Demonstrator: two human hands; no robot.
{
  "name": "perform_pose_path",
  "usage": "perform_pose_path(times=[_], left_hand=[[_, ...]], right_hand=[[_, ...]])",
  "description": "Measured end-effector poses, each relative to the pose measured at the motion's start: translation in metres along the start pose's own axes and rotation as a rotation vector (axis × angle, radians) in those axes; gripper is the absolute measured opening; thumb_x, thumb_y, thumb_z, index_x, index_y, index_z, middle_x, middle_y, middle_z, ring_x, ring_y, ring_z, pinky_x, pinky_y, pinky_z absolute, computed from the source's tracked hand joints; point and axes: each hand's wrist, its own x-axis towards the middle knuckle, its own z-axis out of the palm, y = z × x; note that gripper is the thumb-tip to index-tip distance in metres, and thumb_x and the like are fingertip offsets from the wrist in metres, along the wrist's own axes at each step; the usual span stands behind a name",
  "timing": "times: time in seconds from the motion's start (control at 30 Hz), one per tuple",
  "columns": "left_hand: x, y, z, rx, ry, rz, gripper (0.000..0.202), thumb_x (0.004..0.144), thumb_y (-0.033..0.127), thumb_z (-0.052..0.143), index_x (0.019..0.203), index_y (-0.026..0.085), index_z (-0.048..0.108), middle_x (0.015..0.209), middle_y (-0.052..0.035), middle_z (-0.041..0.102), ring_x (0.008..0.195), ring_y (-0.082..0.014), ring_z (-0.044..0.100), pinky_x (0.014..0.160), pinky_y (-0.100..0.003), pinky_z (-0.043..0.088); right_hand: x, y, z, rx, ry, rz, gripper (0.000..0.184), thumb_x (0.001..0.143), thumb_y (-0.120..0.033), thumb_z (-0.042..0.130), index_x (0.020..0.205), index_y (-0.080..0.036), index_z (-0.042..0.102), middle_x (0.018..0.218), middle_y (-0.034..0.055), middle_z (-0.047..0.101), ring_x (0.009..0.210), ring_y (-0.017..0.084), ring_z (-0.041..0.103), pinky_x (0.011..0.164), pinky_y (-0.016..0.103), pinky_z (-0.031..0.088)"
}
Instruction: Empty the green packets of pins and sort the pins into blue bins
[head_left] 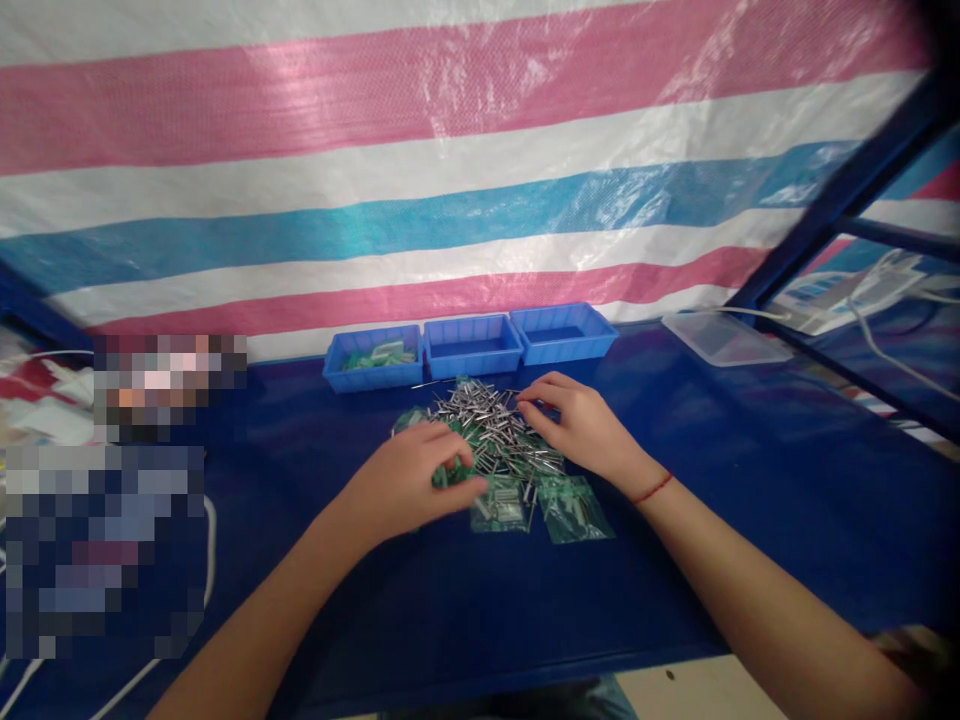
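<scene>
My left hand (416, 475) is at the near left of a heap of thin metal pins (487, 425). Its fingers and thumb curl about a small green plastic bag (450, 474). At the heap's right edge is my right hand (581, 425), thumb and fingertips close together among the pins; whatever lies between them is too small to make out. Two green see-through bags, one in the middle (501, 505) and one to the right (576, 510), lie flat in front of the heap with small pale pieces inside. More green bags show under and behind the pins.
Three blue bins stand along the back: the left bin (373, 380) holds green bags, beside the middle bin (472, 362) and right bin (566, 350). A clear plastic lid (724, 338) lies at back right. White cable (210, 560) runs down the left. A striped sheet (450, 230) hangs behind.
</scene>
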Motion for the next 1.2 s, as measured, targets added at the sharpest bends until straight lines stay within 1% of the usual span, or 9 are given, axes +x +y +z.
perform_pose_path(times=[0.17,0.23,0.33,0.47,0.57,0.67,0.8,1.0,1.2], left_hand=[[-0.003,0.02,0.025,0.267,-0.106,0.124,0.064,0.069,0.06,0.072,0.114,0.016,0.062,0.097,-0.008,0.063,0.087,-0.0253,0.059,0.077,-0.036,0.047],[-0.003,0.021,0.033,0.32,-0.112,0.117,0.055,0.076,0.052,0.07,0.116,0.015,0.06,0.097,-0.0084,0.062,0.085,-0.0244,0.06,0.075,-0.035,0.049],[-0.001,0.019,0.036,0.352,-0.11,0.124,0.022,0.092,0.03,0.054,0.104,0.015,0.064,0.091,-0.0075,0.063,0.083,-0.0228,0.061,0.075,-0.035,0.049],[0.002,0.013,0.029,0.223,-0.009,0.072,0.027,0.098,0.018,0.037,0.088,0.016,0.062,0.083,-0.0054,0.062,0.081,-0.0195,0.06,0.074,-0.031,0.047],[0.003,0.007,0.024,0.081,0.096,-0.043,0.031,0.1,0.022,0.032,0.09,0.018,0.061,0.083,-0.0035,0.062,0.081,-0.0163,0.06,0.075,-0.028,0.046],[0.0,0.006,0.025,0.054,0.019,0.06,0.03,0.095,0.041,0.047,0.107,0.018,0.062,0.098,-0.006,0.064,0.091,-0.0197,0.059,0.083,-0.033,0.046],[-0.004,0.014,0.031,0.168,-0.078,0.116,0.056,0.077,0.056,0.068,0.118,0.019,0.058,0.112,-0.0084,0.062,0.1,-0.0269,0.055,0.084,-0.041,0.044],[-0.004,0.022,0.029,0.11,-0.039,0.034,0.025,0.078,0.037,0.073,0.088,0.019,0.058,0.095,-0.0035,0.066,0.097,-0.0245,0.054,0.08,-0.036,0.038],[0.002,0.013,0.02,-0.388,0.106,-0.288,0.024,0.08,0.043,0.067,0.082,0.02,0.059,0.07,0.0041,0.061,0.064,-0.0135,0.054,0.06,-0.024,0.036]], right_hand=[[-0.002,-0.012,0.006,0.093,-0.022,-0.031,0.018,0.089,-0.02,0.052,0.091,-0.019,0.069,0.093,0.0059,0.067,0.086,0.018,0.062,0.077,0.03,0.05],[-0.003,-0.014,0.007,0.1,-0.021,-0.037,0.017,0.089,-0.02,0.052,0.091,-0.019,0.069,0.093,0.006,0.067,0.086,0.018,0.062,0.077,0.03,0.05],[-0.003,-0.014,0.006,0.117,-0.006,-0.053,0.016,0.089,-0.019,0.053,0.088,-0.019,0.069,0.091,0.0057,0.068,0.086,0.018,0.062,0.079,0.031,0.049],[-0.003,-0.02,0.003,0.177,0.036,-0.04,0.016,0.09,-0.021,0.053,0.085,-0.019,0.068,0.088,0.0057,0.068,0.084,0.018,0.062,0.075,0.03,0.048],[-0.004,-0.031,0.0,0.254,0.013,-0.043,0.023,0.094,-0.026,0.049,0.08,-0.019,0.066,0.081,0.0044,0.067,0.074,0.016,0.06,0.067,0.028,0.046],[-0.006,-0.041,-0.002,0.283,-0.043,-0.079,0.027,0.095,-0.028,0.047,0.075,-0.019,0.063,0.076,0.0033,0.066,0.071,0.015,0.058,0.066,0.029,0.044],[-0.007,-0.043,-0.002,0.262,-0.054,-0.088,0.026,0.095,-0.027,0.048,0.074,-0.019,0.063,0.077,0.0036,0.066,0.072,0.016,0.059,0.068,0.029,0.044],[-0.006,-0.04,0.0,0.25,-0.038,-0.072,0.028,0.095,-0.028,0.048,0.073,-0.019,0.063,0.076,0.0038,0.066,0.07,0.016,0.059,0.065,0.029,0.044],[-0.009,-0.047,-0.001,0.328,-0.039,-0.048,0.033,0.096,-0.033,0.046,0.07,-0.019,0.06,0.071,0.0025,0.061,0.067,0.015,0.055,0.064,0.028,0.041]])
